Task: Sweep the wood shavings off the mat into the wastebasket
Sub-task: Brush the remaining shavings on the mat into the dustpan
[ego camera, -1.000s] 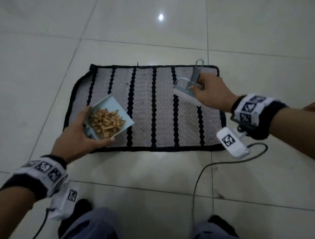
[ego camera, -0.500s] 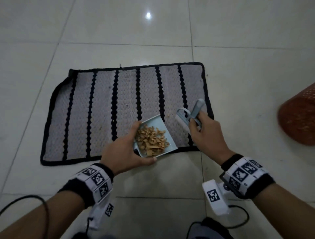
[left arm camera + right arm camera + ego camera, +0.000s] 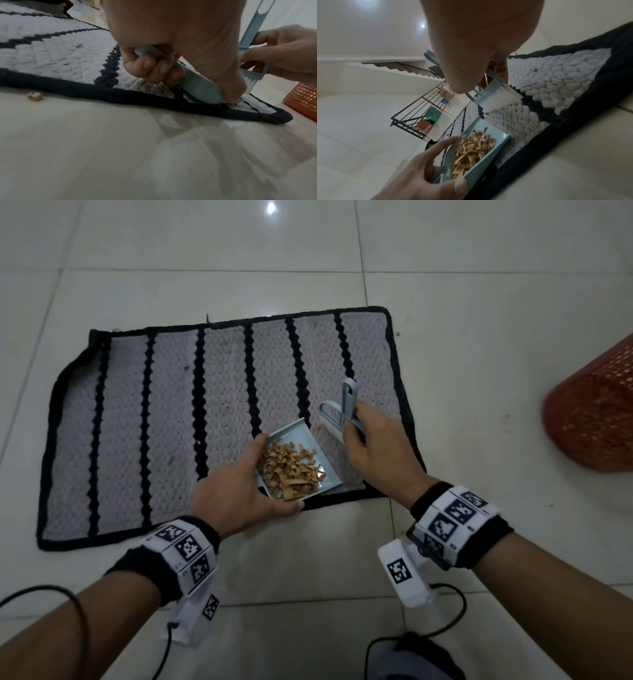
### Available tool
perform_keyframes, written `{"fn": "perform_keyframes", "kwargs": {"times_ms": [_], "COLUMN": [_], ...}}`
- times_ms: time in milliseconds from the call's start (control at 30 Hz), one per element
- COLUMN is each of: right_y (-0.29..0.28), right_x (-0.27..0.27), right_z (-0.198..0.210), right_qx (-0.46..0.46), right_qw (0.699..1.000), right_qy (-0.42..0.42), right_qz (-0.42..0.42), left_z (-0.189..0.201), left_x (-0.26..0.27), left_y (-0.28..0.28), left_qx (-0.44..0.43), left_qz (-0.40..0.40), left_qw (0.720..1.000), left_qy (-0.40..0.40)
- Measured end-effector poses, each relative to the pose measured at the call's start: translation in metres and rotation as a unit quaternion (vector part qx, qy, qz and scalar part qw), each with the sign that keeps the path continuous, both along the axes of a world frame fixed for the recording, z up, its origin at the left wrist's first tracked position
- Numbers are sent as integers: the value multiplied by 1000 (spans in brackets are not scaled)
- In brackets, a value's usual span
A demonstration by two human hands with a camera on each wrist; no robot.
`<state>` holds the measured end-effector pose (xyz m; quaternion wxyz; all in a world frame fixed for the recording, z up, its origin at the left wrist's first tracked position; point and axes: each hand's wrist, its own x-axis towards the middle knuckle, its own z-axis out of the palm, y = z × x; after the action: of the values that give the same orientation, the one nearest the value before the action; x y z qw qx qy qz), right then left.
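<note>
A grey mat (image 3: 164, 419) with black stripes lies on the tiled floor. My left hand (image 3: 236, 494) grips a light blue dustpan (image 3: 310, 440) heaped with tan wood shavings (image 3: 289, 469), low over the mat's near right corner. In the left wrist view the fingers (image 3: 150, 67) curl under the dustpan (image 3: 199, 85). My right hand (image 3: 373, 446) holds a small blue brush (image 3: 344, 410) just right of the pan; its white bristles (image 3: 498, 98) touch the mat (image 3: 556, 81) beside the dustpan (image 3: 491, 136) and its shavings (image 3: 471, 148). An orange mesh wastebasket (image 3: 596, 412) stands at the right.
One loose shaving (image 3: 35, 95) lies on the floor tile near the mat's front edge. Cables (image 3: 445, 621) trail from both wrist cameras by my feet. A black metal rack with coloured baskets (image 3: 428, 119) stands far behind the mat.
My left hand carried the loaded dustpan from the mat's left side to its near right corner. The right hand brought the brush down from the far edge to beside the pan. The wastebasket came into view.
</note>
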<state>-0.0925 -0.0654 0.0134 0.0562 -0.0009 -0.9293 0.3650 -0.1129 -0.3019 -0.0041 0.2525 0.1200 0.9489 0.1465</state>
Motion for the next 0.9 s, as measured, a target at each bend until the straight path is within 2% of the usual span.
{"fn": "perform_keyframes", "kwargs": {"times_ms": [133, 300, 567, 700, 800, 900], "right_y": [-13, -8, -3, -5, -3, -5], "right_x": [4, 14, 18, 11, 2, -11], "right_z": [2, 6, 8, 10, 10, 11], "right_qx": [-9, -52, -63, -57, -85, -93], "right_qw": [1000, 998, 996, 995, 990, 992], "right_qy": [2, 3, 10, 13, 7, 0], "right_qz": [23, -36, -66, -81, -115, -88], "left_z": [1, -1, -3, -5, -3, 3], "left_x": [2, 3, 9, 15, 20, 29], "left_y": [0, 0, -2, -7, -14, -29], "left_qx": [6, 11, 18, 57, 138, 186], "left_qz": [5, 4, 3, 25, 58, 80], "left_qw": [1000, 1000, 1000, 998, 988, 978], "left_qy": [5, 12, 20, 30, 31, 44]}}
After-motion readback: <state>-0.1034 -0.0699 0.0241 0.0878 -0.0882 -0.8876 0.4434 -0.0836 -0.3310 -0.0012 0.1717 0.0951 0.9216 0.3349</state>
